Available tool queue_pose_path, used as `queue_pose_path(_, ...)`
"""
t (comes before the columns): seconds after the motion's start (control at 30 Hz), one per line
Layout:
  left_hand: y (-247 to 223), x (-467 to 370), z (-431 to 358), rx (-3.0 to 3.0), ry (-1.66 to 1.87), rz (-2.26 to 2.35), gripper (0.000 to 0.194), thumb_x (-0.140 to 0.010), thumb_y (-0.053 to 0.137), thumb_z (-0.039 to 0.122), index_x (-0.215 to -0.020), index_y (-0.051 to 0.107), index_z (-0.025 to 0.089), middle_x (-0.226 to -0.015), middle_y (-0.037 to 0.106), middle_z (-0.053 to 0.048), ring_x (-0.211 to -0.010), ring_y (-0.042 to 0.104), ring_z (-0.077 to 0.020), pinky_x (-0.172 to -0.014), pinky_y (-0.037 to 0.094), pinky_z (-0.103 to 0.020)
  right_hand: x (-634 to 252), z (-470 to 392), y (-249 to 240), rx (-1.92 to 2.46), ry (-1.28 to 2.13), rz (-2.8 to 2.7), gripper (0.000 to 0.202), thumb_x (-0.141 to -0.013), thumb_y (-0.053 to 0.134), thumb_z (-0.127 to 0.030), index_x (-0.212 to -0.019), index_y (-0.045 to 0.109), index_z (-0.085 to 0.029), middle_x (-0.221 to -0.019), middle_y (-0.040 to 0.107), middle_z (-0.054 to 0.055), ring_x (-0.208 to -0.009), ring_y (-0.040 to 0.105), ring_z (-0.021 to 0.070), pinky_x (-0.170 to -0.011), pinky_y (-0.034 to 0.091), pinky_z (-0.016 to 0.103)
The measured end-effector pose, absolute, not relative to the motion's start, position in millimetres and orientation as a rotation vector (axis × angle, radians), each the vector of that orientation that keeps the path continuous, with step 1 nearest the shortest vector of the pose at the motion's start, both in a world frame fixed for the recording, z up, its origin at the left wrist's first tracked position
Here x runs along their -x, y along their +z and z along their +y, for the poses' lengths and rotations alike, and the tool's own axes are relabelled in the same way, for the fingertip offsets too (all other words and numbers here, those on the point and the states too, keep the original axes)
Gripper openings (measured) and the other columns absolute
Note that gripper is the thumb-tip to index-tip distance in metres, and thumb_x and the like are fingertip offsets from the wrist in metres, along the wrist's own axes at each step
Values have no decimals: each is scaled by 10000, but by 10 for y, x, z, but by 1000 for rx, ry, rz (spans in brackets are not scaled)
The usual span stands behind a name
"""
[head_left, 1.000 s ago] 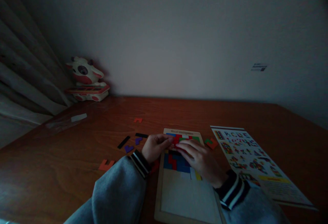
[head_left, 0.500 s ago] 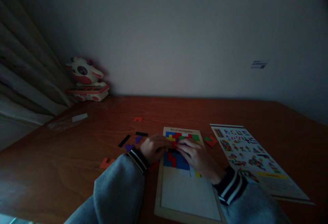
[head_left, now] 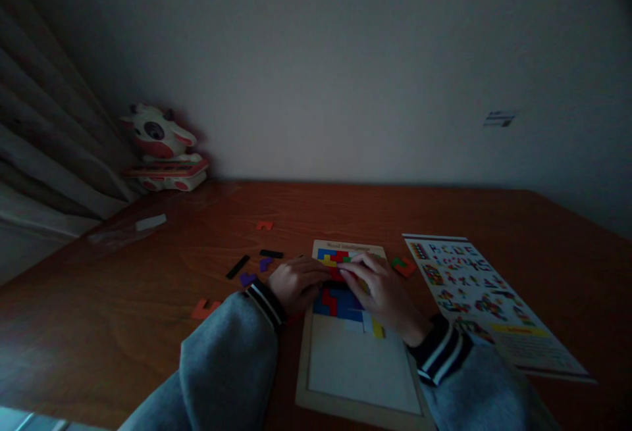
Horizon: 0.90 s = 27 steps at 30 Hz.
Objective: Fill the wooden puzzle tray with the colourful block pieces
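Observation:
A wooden puzzle tray (head_left: 363, 372) lies before me, its far part filled with coloured block pieces and its near part bare. My left hand (head_left: 296, 283) rests over the tray's left edge, fingers together and tips at a red puzzle piece (head_left: 336, 274). From the right, my right hand (head_left: 382, 293) reaches over the pieces with bent fingers, its tips touching the same red piece. Beneath the fingers is a dark piece (head_left: 336, 285), partly covered. Blue pieces (head_left: 348, 309) and a yellow piece (head_left: 378, 329) lie nearer me. My right hand hides part of the pattern.
Left of the tray lie black strips (head_left: 237, 266), purple pieces (head_left: 247, 279) and orange pieces (head_left: 205, 309). An orange-and-green piece (head_left: 403, 266) sits to the right, beside a printed pattern sheet (head_left: 494, 299). A cow-shaped toy keyboard (head_left: 165, 154) stands at the back left.
My right hand has shifted slightly away from me over the pieces, its fingers more bent. The left hand stays nearly in place at the red piece. The whole view has tilted a little.

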<state>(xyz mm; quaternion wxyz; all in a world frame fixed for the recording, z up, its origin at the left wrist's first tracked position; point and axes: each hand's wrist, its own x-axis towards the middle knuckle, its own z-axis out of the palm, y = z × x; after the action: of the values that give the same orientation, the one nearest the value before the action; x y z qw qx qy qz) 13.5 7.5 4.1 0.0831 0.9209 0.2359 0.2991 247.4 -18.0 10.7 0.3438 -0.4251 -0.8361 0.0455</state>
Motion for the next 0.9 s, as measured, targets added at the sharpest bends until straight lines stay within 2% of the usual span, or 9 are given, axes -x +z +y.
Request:
queue_pose_path(0.1,74,-154,41,-2746,874,685,283,-912,573,262,-1162,681,186,-1159,710,-103,-1065,669,-215,-957,539,-386,-2548,-151,136,1095,135,-2070,225,-996,478,-297,-1089,673,-233,-1015,659,62,-991,625,205,-894,518,391)
queue_pose_path(0.2,112,-167,17,-2763,863,566,356,-879,662,411,-1161,686,195,-1152,718,-114,-1078,670,-239,-961,535,-406,-2677,-153,162,1061,138,-2087,214,-986,491,-309,-1070,675,-238,-1009,663,58,-976,635,199,-879,522,372)
queue_pose_path(0.27,127,-178,-1,-2778,853,502,375,-860,685,443,-1142,698,196,-1151,721,-116,-1093,667,-253,-956,540,-416,-2780,-194,175,1056,126,-2095,214,-980,499,-311,-1064,683,-240,-982,660,56,-940,643,194,-849,533,359)
queue_pose_path(0.47,92,-274,-118,-2826,822,390,354,-872,670,471,-1087,729,196,-1195,708,-107,-1164,638,-274,-976,543,-427,-3031,-529,138,1035,8,-2131,168,-925,603,-305,-1036,723,-269,-918,655,47,-856,634,191,-777,541,358)
queue_pose_path(0.7,190,-366,-220,-2859,847,342,198,-917,616,345,-995,755,227,-1006,765,-73,-967,707,-228,-840,599,-373,-3112,-974,75,1045,-70,-2271,177,-911,625,-252,-1033,745,-297,-813,691,23,-719,631,178,-659,532,345)
queue_pose_path(0.77,242,-375,-289,-2862,894,358,195,-918,608,339,-978,754,224,-988,768,-66,-940,712,-224,-819,603,-364,-3105,-1090,50,1093,-36,-2243,211,-930,593,-268,-1086,730,-299,-883,712,35,-758,657,188,-656,555,343)
queue_pose_path(0.9,263,-414,-683,-2801,999,695,205,-925,590,316,-1032,724,204,-1105,736,-83,-999,689,-240,-854,597,-386,-3058,-1325,-18,1168,-16,-2241,372,-934,582,-316,-1302,615,-279,-1211,692,53,-1065,665,245,-872,590,384)
